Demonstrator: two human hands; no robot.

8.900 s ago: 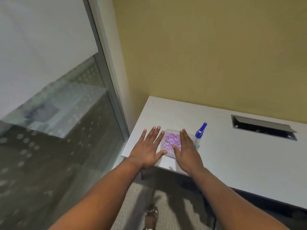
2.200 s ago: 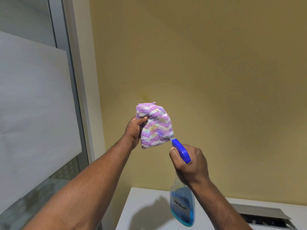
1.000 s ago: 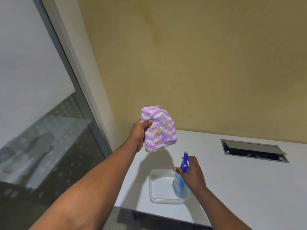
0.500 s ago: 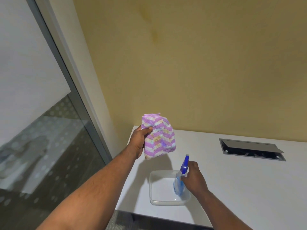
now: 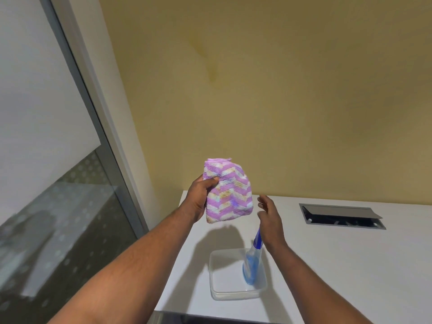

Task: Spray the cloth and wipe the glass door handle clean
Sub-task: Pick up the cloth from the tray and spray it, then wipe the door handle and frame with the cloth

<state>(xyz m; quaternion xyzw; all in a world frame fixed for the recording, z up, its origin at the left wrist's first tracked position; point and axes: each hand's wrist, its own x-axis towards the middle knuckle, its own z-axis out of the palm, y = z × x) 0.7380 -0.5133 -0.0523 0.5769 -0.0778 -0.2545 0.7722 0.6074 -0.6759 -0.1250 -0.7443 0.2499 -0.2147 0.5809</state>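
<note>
My left hand [image 5: 200, 198] grips a folded purple and white zigzag cloth [image 5: 228, 192] and holds it up above the white desk [image 5: 339, 258]. The spray bottle [image 5: 252, 261], with blue liquid and a blue nozzle, stands upright in a clear plastic tray [image 5: 224, 291] on the desk. My right hand [image 5: 270, 218] hovers just above the bottle's nozzle, fingers apart, holding nothing. No door handle is in view.
A glass panel [image 5: 46, 160] with a frosted band and a grey metal frame [image 5: 93, 113] fills the left side. A yellow wall rises behind the desk. An open cable hatch [image 5: 341, 217] sits in the desk at the right.
My right hand set the spray bottle down in the tray, let go and lifted above it. My left hand keeps the cloth raised in about the same place.
</note>
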